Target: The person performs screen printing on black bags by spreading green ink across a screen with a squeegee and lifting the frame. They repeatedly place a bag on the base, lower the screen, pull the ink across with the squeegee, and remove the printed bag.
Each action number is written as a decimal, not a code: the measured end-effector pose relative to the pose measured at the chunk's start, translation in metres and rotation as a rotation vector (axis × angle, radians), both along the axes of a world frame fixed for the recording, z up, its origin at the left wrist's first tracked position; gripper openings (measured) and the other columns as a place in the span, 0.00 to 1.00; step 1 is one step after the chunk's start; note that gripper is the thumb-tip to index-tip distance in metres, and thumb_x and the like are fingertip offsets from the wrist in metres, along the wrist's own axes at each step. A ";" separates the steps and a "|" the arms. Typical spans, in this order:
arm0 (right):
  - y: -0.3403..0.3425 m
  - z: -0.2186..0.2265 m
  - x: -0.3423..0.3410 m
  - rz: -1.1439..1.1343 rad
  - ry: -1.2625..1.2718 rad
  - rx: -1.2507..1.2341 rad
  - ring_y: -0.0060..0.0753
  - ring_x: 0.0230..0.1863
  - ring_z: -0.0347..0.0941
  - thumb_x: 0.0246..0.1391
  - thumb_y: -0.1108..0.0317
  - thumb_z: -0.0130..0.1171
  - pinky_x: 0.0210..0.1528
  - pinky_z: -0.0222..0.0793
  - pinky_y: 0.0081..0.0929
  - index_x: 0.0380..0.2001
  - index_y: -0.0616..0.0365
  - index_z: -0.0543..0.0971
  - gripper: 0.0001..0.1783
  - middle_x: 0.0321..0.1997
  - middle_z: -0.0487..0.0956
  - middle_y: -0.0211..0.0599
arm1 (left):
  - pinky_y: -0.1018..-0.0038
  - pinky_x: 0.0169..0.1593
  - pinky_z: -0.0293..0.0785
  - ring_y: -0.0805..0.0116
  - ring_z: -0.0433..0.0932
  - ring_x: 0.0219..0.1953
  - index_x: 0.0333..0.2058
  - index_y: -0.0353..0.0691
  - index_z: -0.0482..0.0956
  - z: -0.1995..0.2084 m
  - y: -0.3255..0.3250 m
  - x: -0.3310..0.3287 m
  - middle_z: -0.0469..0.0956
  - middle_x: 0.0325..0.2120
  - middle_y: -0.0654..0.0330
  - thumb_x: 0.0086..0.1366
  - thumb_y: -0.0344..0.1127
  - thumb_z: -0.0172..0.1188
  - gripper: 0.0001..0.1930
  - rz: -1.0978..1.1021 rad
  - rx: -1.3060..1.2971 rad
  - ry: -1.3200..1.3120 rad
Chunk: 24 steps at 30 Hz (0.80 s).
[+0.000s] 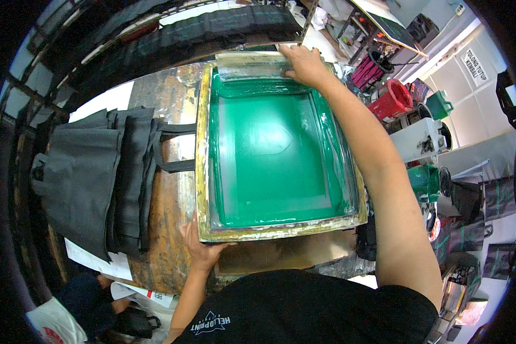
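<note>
A screen printing frame (203, 155) with a worn yellowish wooden rim lies in front of me, its mesh (269, 172) coated in green ink. A pale five-sided outline shows faintly on the mesh. At the frame's far end, my right hand (305, 64) grips the right part of a wide squeegee (249, 66), with the fingers closed over its top. My left hand (203, 247) holds the near left corner of the frame, thumb along the near rim; some fingers are hidden. Black straps (178, 166) of a fabric bag run to the frame's left edge.
A stack of black fabric bags (92, 178) lies on the stained wooden table (169, 229) at left. Racks with black bags (229, 28) stand behind. Red and green buckets (391, 96) crowd the right side. Another person (86, 309) is at lower left.
</note>
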State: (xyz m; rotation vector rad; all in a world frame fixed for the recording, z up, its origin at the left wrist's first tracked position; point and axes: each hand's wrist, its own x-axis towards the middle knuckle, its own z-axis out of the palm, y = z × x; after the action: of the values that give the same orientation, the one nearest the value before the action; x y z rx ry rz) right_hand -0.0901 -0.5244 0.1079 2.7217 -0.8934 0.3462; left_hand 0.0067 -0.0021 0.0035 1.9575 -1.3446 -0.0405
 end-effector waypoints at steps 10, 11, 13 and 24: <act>0.027 -0.001 -0.012 0.066 -0.097 -0.025 0.45 0.54 0.76 0.47 0.60 0.75 0.49 0.67 0.58 0.58 0.43 0.71 0.35 0.48 0.79 0.36 | 0.55 0.55 0.64 0.49 0.73 0.50 0.63 0.30 0.71 -0.004 0.000 -0.001 0.76 0.59 0.49 0.38 0.69 0.79 0.60 0.005 -0.049 -0.011; 0.029 -0.006 -0.011 0.045 -0.076 -0.031 0.45 0.55 0.76 0.47 0.60 0.75 0.50 0.67 0.58 0.58 0.42 0.71 0.34 0.49 0.79 0.36 | 0.55 0.55 0.64 0.49 0.73 0.50 0.62 0.29 0.71 -0.003 0.000 -0.001 0.76 0.59 0.49 0.38 0.68 0.79 0.60 0.002 -0.039 0.007; 0.027 -0.010 -0.006 -0.021 -0.001 -0.050 0.42 0.56 0.76 0.50 0.60 0.74 0.52 0.66 0.57 0.58 0.41 0.71 0.33 0.50 0.79 0.35 | 0.56 0.55 0.63 0.49 0.73 0.50 0.62 0.29 0.71 -0.002 0.000 -0.001 0.76 0.59 0.49 0.39 0.68 0.79 0.59 0.008 -0.042 -0.015; 0.038 -0.010 -0.021 0.052 -0.054 -0.054 0.44 0.56 0.75 0.47 0.61 0.76 0.52 0.65 0.55 0.61 0.45 0.71 0.38 0.52 0.78 0.35 | 0.56 0.53 0.62 0.52 0.73 0.45 0.62 0.28 0.72 -0.002 -0.001 -0.003 0.78 0.46 0.53 0.40 0.70 0.77 0.60 0.037 -0.039 0.034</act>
State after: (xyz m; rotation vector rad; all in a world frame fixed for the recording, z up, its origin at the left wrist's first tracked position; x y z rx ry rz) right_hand -0.1111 -0.4867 0.0976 2.7009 -0.8164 0.4495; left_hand 0.0038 -0.0026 0.0016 1.9395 -1.2777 -0.0297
